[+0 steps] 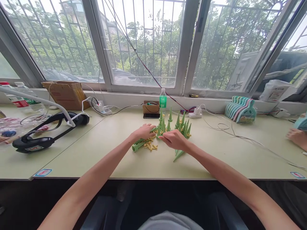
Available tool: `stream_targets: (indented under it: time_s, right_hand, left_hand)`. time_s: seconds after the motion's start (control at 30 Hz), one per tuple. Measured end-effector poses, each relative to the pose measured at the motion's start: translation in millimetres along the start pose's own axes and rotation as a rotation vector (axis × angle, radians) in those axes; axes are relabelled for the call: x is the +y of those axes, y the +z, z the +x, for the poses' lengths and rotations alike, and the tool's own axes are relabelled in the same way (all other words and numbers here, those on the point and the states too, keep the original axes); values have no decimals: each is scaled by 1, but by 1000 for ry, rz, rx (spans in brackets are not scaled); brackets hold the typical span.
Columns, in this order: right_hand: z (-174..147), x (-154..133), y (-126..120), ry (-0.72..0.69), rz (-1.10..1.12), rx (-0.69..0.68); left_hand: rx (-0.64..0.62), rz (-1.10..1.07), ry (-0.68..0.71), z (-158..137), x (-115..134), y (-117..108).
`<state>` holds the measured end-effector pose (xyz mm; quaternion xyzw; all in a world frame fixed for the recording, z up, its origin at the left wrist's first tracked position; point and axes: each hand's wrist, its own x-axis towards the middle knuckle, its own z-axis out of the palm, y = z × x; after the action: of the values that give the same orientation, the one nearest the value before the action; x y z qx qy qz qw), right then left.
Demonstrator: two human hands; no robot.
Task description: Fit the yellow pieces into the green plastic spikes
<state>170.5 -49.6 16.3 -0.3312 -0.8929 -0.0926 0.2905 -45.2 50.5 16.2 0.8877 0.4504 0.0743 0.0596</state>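
Note:
My left hand [143, 131] lies over light green plastic tubes [136, 147], its fingers stretched forward and touching green pieces. My right hand [174, 140] is closed, thumb side toward the left, beside upright green cones [158, 131]; what its fingers hold is hidden. Several pointed green cones [186, 129] stand clustered behind and right of that hand. Small yellow pegs [150, 146] are heaped by the tubes, with more among the cones. A loose green cone [178, 155] lies on the table below my right wrist.
Behind the cones stand a green-labelled bottle [162, 99], a small brown box [151, 108] and a dark phone [151, 116]. A black headset [48, 134] and cardboard box [64, 95] are left. Hangers [240, 109], white cables [249, 138] and another person's hand [297, 138] are right.

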Motion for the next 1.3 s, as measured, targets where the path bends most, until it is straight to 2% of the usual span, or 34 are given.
stream_targets:
  time_s: [0.17,0.3,0.4,0.63,0.97,1.3]
  right_hand:
    - [-3,-12,-10,-83,1,-118]
    - [-17,-17,-18,-116,-28,-118]
    - [-32,-14,-20,-129,31,-128]
    - [-55,1,-4,-51,142,-99]
    - [-50,2,11,-68,-34,-90]
    - [-44,-3,14,-91,-45,-81]
  left_hand:
    - [41,-64,47,19,-3,-3]
    - [53,-70,19,32,-5,-1]
    - [61,-74,3,35,-2,1]
    - [98,-95,-19,30,5,2]
    - [187,-121,-26,17,-2,5]
    - [232,-134,-30,-1,3,1]
